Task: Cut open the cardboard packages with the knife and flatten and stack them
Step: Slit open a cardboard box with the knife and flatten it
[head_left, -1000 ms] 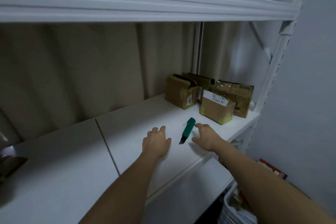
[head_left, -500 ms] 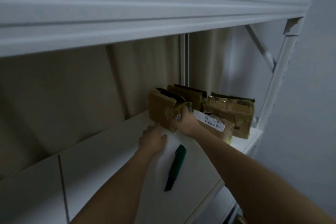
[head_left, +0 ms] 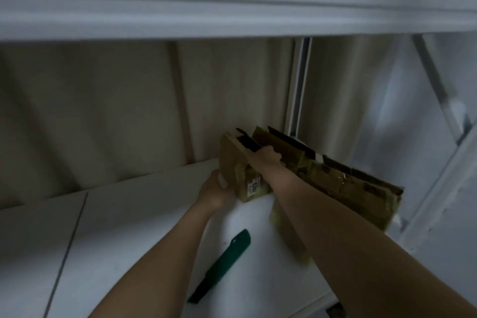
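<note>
Both hands on the leftmost box [head_left: 229,162], which stands on the white shelf [head_left: 124,214] at the far side, close to the beige curtain [head_left: 103,111]. Right hand [head_left: 263,156] lies over the box's top edge, fingers curled down into the open top, gripping it. Left hand [head_left: 215,190] is at the box's lower left corner, fingers wrapped round that edge and touching it; fingertips hidden behind the cardboard, but it reads as a grip. Box is upright, slightly tilted, top flaps up, inside dark; contents cannot be told. White label with a barcode on its near face, print too blurred to read.

Second box [head_left: 278,142] just behind and right of the first, also open at top, inside dark. Third box [head_left: 361,193] further right, taped, glossy tape over the top, partly hidden by the right forearm. A fourth box [head_left: 286,235] is nearer, under the right forearm, only a strip showing. All the boxes are close together at the right end of the shelf.

Knife [head_left: 222,261] lies flat on the shelf, near side, between the two forearms, apart from both hands and the boxes. Green handle points far-right, dark tip points near-left.

Upper shelf [head_left: 232,8] spans the top of the view. White frame post [head_left: 298,85] behind the boxes.
</note>
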